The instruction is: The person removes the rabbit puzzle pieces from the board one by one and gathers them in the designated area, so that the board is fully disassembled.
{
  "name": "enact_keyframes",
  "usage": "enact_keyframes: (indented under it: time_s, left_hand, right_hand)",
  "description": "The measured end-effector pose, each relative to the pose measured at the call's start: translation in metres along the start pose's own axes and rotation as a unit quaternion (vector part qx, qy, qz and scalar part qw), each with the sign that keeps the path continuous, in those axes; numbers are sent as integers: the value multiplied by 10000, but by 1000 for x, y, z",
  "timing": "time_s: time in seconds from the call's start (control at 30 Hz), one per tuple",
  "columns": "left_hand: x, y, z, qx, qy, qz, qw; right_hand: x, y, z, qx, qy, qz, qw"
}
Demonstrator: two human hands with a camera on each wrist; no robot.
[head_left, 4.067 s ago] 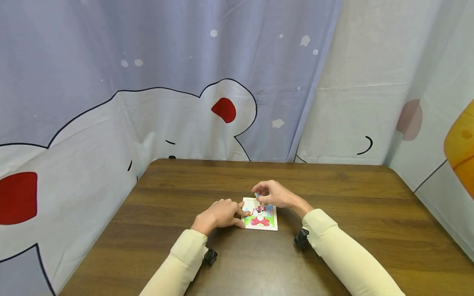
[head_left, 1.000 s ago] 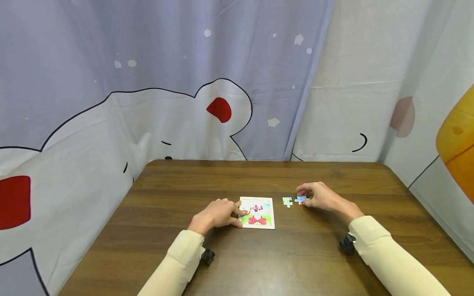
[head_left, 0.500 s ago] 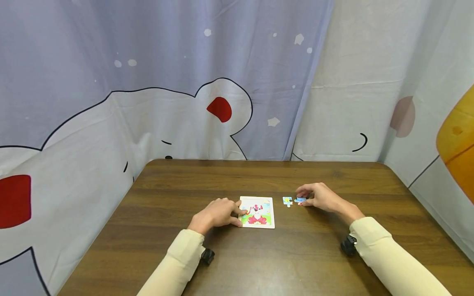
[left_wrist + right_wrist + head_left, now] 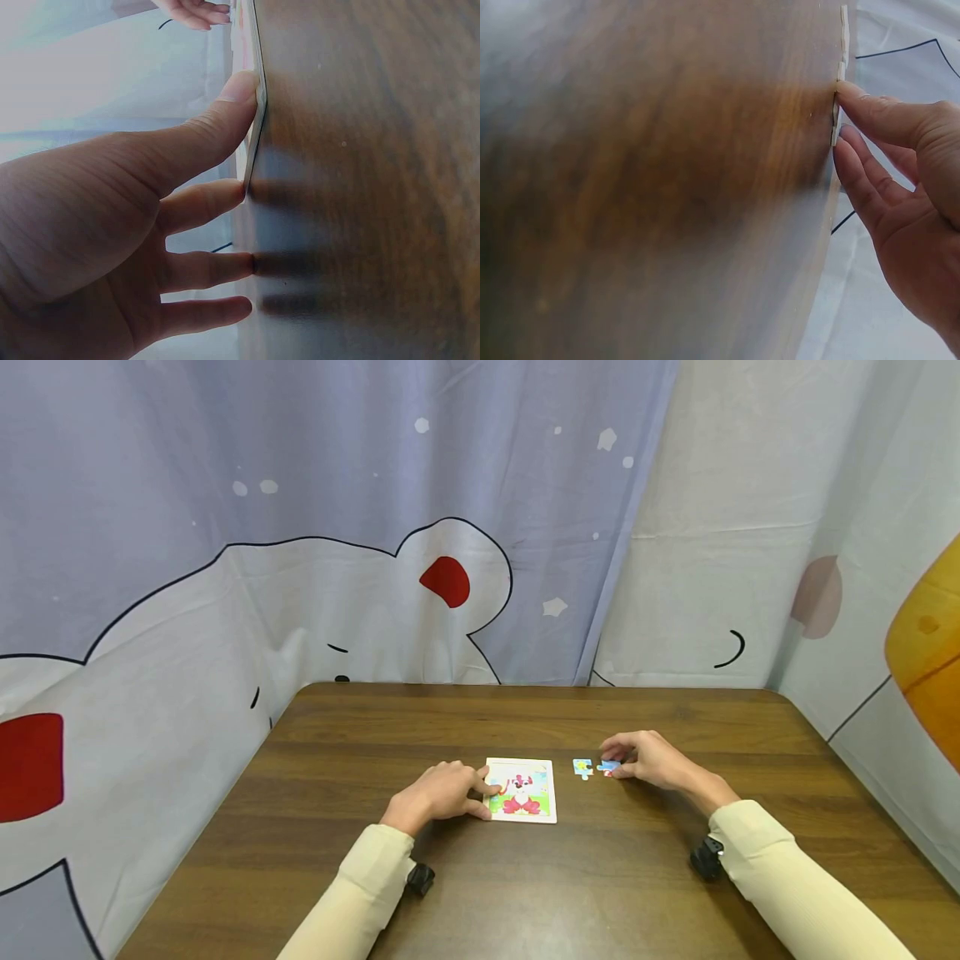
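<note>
Blue puzzle piece [image 4: 611, 767] is lying on the table [image 4: 540, 885], right of the picture board, well inside the table's far edge. Wood is stretching between piece and far edge, more to the right beyond the hand; room leftward is tight, a second puzzle piece [image 4: 582, 767] sitting just beside it. Blue piece's knob is pointing left at that neighbour; long axis is seemingly running left-right, fingers partly covering it. Second piece's knob is pointing toward the person.

Right hand [image 4: 651, 762] is pinching the blue piece, thumb on the near side, fingers on the far side. Picture board [image 4: 525, 792] is lying flat farther left, a strip of wood separating it from the pieces; its pink animal is facing upright to the person. Board is looking nearly square, can't pick a long axis. Left hand [image 4: 438, 792] is resting on its left edge, fingers fairly straight, thumb at the near-left corner. Hands are staying well apart. Patterned curtain [image 4: 360, 485] is hanging behind the table.
</note>
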State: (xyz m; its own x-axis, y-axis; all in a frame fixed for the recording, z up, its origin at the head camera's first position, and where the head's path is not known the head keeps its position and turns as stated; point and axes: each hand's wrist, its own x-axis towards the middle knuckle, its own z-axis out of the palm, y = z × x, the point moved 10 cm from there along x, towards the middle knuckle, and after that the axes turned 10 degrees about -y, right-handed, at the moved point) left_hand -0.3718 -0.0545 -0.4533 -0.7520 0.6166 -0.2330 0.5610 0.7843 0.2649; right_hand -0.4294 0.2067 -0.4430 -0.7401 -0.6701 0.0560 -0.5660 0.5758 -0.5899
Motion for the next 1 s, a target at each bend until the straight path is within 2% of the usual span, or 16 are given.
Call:
enact_keyframes:
  time_s: [0.7, 1.0]
  left_hand:
    - [0, -1, 2, -83, -87, -26, 9999]
    - [-1, -2, 3, -65, -133, -82, 9999]
  right_hand:
    - [-2, 0, -1, 94, -139, 197, 9997]
    - [-6, -1, -16, 86, 250, 248, 9993]
